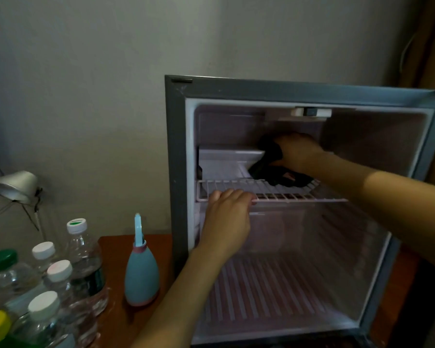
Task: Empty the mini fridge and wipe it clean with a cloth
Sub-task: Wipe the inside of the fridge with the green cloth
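Note:
The grey mini fridge stands open with nothing stored inside. A white wire shelf crosses its middle, and a small white freezer box sits at the upper left. My right hand reaches deep into the upper part and grips a black cloth against the right end of the freezer box, above the shelf. My left hand curls its fingers over the front rail of the wire shelf at its left end.
Several clear water bottles with white, green and yellow caps crowd the brown table at lower left. A blue spray bottle stands beside the fridge. A white lamp is at far left, a curtain at upper right.

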A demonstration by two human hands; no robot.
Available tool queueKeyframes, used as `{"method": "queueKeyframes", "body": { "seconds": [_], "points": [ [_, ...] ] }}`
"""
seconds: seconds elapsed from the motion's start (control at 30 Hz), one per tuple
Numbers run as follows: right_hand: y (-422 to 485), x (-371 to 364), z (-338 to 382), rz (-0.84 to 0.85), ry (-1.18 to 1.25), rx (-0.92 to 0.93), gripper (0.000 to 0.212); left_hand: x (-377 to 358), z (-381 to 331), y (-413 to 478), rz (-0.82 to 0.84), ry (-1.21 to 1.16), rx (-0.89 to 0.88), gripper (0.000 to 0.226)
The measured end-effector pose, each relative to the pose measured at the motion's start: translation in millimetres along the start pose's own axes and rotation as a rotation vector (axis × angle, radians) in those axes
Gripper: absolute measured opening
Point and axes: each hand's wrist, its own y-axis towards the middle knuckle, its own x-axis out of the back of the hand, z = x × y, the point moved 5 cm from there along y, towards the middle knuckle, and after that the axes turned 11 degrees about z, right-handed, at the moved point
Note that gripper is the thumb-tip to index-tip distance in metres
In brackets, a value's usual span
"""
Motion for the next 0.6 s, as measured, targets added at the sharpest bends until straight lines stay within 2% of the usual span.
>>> {"method": "queueKeyframes", "body": {
  "seconds": [0.17,0.33,0.5,0.6],
  "points": [
    [12,5,49,-0.083,-0.067,0.060,0.064,-5,1,2,-0.055,-0.040,0.031,0.027],
    [36,6,121,-0.194,-0.211,0.130,0.052,-7,0,2,-0.089,-0.045,0.030,0.025],
    [35,2,112,-0.177,-0.195,0.157,0.058,-4,3,0,-0.035,-0.011,0.005,0.031],
    [25,6,82,-0.143,-0.135,0.122,0.047,-1,4,-1,0.046,-0.002,-0.039,0.034]
  ]
}}
